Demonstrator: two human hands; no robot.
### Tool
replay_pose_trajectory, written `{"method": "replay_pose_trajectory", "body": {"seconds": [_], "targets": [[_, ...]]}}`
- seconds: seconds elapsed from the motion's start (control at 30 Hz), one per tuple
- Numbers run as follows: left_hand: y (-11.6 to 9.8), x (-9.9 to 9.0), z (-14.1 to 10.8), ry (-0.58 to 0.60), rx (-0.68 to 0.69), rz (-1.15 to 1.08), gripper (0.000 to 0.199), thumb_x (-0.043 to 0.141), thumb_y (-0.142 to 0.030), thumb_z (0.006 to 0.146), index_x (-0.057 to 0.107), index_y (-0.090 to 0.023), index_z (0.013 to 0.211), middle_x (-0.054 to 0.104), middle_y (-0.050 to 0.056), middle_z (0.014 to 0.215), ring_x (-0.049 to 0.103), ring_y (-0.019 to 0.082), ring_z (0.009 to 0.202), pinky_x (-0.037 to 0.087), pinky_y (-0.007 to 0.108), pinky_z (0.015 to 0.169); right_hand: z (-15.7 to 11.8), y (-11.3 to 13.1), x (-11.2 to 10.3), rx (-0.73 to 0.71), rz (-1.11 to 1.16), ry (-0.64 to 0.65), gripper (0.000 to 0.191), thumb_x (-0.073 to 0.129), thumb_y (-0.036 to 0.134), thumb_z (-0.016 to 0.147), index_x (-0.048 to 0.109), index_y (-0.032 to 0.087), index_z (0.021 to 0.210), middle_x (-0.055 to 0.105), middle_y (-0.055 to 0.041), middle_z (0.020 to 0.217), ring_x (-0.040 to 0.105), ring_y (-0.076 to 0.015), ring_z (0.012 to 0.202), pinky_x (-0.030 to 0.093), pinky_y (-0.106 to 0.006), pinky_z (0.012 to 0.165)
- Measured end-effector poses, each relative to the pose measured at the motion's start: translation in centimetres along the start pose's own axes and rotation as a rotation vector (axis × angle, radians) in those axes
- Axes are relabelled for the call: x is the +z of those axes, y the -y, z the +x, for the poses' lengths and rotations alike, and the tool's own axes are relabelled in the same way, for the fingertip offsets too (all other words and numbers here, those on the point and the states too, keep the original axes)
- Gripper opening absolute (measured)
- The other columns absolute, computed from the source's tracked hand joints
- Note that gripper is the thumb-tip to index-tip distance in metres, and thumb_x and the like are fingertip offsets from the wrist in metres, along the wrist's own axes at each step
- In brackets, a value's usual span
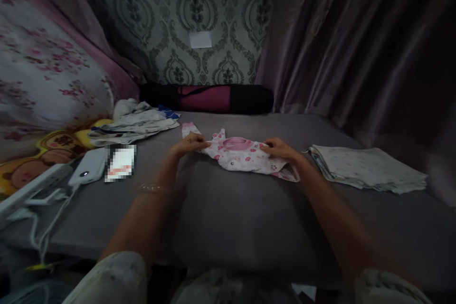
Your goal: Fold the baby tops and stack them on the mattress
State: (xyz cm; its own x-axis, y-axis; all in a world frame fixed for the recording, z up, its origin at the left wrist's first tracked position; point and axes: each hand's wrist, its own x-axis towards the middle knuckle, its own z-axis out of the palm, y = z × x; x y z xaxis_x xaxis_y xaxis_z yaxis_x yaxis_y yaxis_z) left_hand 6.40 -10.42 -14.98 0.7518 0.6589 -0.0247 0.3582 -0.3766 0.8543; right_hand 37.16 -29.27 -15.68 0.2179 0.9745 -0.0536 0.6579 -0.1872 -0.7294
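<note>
A small white baby garment with pink prints and a pink neckline lies bunched across the middle of the grey surface. My left hand pinches its left shoulder area, and one pink-cuffed sleeve sticks out beyond the fingers. At the other side of the neckline, my right hand grips the cloth between thumb and fingers. The garment's lower right end droops beside my right wrist. Fabric partly hides the fingertips of both hands.
A stack of folded pale cloths lies at right. At left are rumpled clothes, a white power bank with a cable, a power strip and a yellow cartoon cushion. A black and maroon roll bag lies along the wall.
</note>
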Motion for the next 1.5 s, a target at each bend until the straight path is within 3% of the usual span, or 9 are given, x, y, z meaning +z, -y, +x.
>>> {"method": "replay_pose_trajectory", "body": {"seconds": [0.17,0.5,0.77,0.9,0.97,1.03,1.17,1.27,1.5], "targets": [[-2.5,-0.3,-0.5,-0.136,0.083,-0.065,0.037,0.074,-0.053,0.063,0.068,-0.017,0.069,0.058,-0.001,0.061,0.049,0.011,0.059,0.036,0.022,0.055,-1.4,1.5,-2.0,-0.034,-0.152,-0.144,0.036,0.060,0.052,0.076,0.067,0.017,0.075,0.058,0.0006,0.066,0.050,-0.0137,0.062,0.037,-0.024,0.054],[-13.7,-5.8,-2.7,-0.233,0.352,0.160,0.038,0.073,-0.052,0.067,0.072,-0.016,0.078,0.064,0.002,0.069,0.056,0.014,0.065,0.041,0.022,0.056,-6.3,9.4,-10.8,-0.230,-0.085,-0.187,0.040,0.062,0.057,0.078,0.072,0.019,0.086,0.065,-0.0026,0.076,0.056,-0.0156,0.070,0.042,-0.026,0.058],[-16.5,-9.2,-2.3,-0.343,0.345,0.200,0.023,0.074,-0.034,0.070,0.073,-0.013,0.080,0.063,0.003,0.068,0.061,0.017,0.072,0.047,0.025,0.062,-5.3,11.7,-16.4,-0.265,-0.204,-0.355,0.024,0.073,0.045,0.075,0.071,0.021,0.076,0.062,-0.0026,0.067,0.057,-0.0173,0.065,0.047,-0.032,0.059],[-17.0,-9.4,-1.2,-0.645,0.466,0.146,0.032,0.070,-0.041,0.074,0.072,-0.011,0.087,0.063,0.003,0.070,0.058,0.015,0.071,0.047,0.025,0.064,-3.4,12.6,-15.9,-0.407,-0.417,-0.757,0.025,0.061,0.042,0.085,0.071,0.019,0.087,0.065,-0.0090,0.090,0.059,-0.0230,0.093,0.047,-0.037,0.082],[-16.8,-9.1,-0.4,-0.674,0.491,0.166,0.033,0.069,-0.043,0.074,0.072,-0.012,0.084,0.063,0.002,0.069,0.058,0.016,0.070,0.047,0.025,0.063,-2.5,12.9,-14.7,-0.409,-0.516,-0.891,0.023,0.056,0.037,0.088,0.069,0.017,0.089,0.064,-0.0119,0.103,0.056,-0.0257,0.104,0.043,-0.042,0.090],[-16.3,-8.7,0.3,-0.634,0.481,0.204,0.031,0.070,-0.043,0.072,0.072,-0.013,0.079,0.064,0.003,0.068,0.059,0.017,0.072,0.046,0.025,0.064,-1.8,13.0,-13.5,-0.366,-0.566,-0.866,0.020,0.055,0.033,0.089,0.069,0.019,0.087,0.064,-0.0120,0.110,0.054,-0.0279,0.106,0.042,-0.046,0.092],[-15.4,-8.0,1.8,-0.862,0.563,0.238,0.027,0.062,-0.041,0.079,0.073,-0.017,0.085,0.067,0.004,0.082,0.059,0.019,0.086,0.046,0.027,0.076,-0.5,12.9,-11.8,-0.402,-0.535,-1.062,0.026,0.045,0.033,0.094,0.066,0.019,0.100,0.057,-0.0132,0.124,0.048,-0.0300,0.115,0.037,-0.048,0.096],[-15.0,-7.8,2.8,-0.759,0.507,0.342,0.022,0.065,-0.037,0.077,0.074,-0.017,0.079,0.066,0.004,0.079,0.059,0.019,0.084,0.044,0.028,0.078,0.8,12.3,-10.8,-0.370,-0.543,-0.980,0.024,0.044,0.031,0.093,0.066,0.020,0.096,0.060,-0.0128,0.118,0.048,-0.0297,0.113,0.036,-0.048,0.097],[-14.4,-8.0,5.2,-0.929,0.404,0.281,0.028,0.065,-0.040,0.078,0.076,-0.017,0.089,0.065,0.005,0.089,0.057,0.019,0.085,0.043,0.029,0.079,2.5,11.7,-11.1,-0.257,-0.353,-1.117,0.021,0.051,0.035,0.087,0.066,0.020,0.090,0.062,-0.0117,0.115,0.052,-0.0291,0.109,0.040,-0.046,0.094]]}}
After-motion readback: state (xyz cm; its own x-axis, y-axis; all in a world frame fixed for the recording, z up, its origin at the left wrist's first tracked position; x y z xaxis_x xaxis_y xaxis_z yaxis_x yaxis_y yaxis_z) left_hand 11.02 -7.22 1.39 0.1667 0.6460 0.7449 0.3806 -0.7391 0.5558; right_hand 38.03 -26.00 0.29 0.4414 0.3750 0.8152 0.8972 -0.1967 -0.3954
